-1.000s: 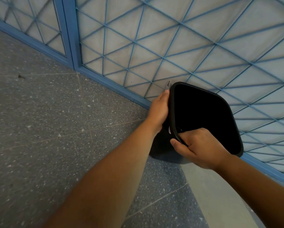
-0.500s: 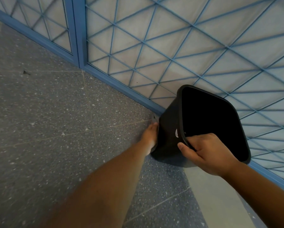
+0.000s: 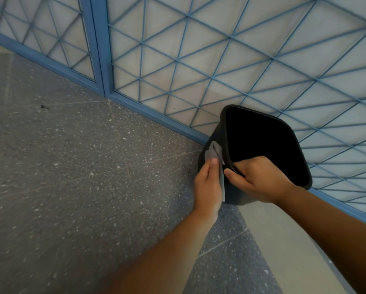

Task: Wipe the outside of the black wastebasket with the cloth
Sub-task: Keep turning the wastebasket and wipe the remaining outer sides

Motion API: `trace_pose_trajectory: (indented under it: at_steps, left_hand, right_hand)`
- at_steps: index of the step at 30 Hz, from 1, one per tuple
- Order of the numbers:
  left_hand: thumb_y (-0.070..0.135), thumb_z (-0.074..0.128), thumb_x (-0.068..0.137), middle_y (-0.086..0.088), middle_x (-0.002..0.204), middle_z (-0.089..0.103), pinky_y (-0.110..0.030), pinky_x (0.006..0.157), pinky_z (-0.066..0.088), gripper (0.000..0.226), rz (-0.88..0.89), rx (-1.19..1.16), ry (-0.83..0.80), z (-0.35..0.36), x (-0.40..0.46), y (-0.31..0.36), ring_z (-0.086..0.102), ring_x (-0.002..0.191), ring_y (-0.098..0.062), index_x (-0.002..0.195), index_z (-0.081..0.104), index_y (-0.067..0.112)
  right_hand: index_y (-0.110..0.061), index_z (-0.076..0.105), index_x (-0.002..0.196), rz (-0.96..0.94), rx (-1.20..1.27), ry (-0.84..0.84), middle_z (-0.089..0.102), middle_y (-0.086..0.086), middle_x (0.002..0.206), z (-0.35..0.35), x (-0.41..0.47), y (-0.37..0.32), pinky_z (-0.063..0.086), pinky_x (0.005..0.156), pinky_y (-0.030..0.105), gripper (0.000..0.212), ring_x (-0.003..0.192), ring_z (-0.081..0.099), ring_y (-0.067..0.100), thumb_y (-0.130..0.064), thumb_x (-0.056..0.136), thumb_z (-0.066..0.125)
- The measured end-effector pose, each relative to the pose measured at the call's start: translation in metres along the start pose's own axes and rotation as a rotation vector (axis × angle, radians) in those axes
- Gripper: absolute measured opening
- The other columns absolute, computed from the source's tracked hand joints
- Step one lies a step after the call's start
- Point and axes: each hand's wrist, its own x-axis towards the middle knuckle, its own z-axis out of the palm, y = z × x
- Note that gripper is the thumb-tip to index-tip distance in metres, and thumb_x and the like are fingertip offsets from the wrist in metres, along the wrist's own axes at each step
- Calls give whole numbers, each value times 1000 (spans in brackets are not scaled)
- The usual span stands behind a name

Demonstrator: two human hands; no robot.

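Observation:
The black wastebasket (image 3: 262,143) is tilted with its open mouth facing me, against the blue grille at the floor's edge. My right hand (image 3: 258,179) grips its near rim, fingers hooked inside. My left hand (image 3: 207,187) presses a small grey cloth (image 3: 215,153) flat against the basket's left outer wall. A strip of the cloth runs down past my palm. The basket's base and far side are hidden.
A blue metal grille (image 3: 199,66) with pale backing stands right behind the basket. A blue post (image 3: 99,45) divides its panels. Speckled grey floor (image 3: 71,177) spreads to the left, and a paler strip of floor (image 3: 283,240) lies below the basket.
My left hand slid down the basket's left wall, then came up again with the cloth now showing above my fingers. The basket has tipped a little, and my right hand kept its hold on the rim.

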Motion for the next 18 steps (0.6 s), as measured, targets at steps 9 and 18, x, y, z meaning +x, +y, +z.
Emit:
trace_pose_trajectory:
  at_steps: [9, 18]
  left_hand:
    - [24, 45, 111, -6, 114, 77, -30, 95, 55, 33, 26, 52, -24, 12, 29, 37, 72, 106, -13, 119, 74, 9]
    - [30, 47, 109, -23, 131, 69, -36, 90, 55, 41, -196, 51, 13, 9, 91, 70, 68, 117, -33, 134, 65, 3]
  right_hand:
    - [-15, 55, 69, -25, -14, 12, 58, 4, 61, 0, 5, -1, 42, 59, 37, 42, 57, 53, 23, -44, 94, 37]
    - [-17, 46, 61, 7, -84, 19, 41, -4, 53, 0, 12, -4, 33, 54, 31, 46, 50, 41, 18, -48, 94, 34]
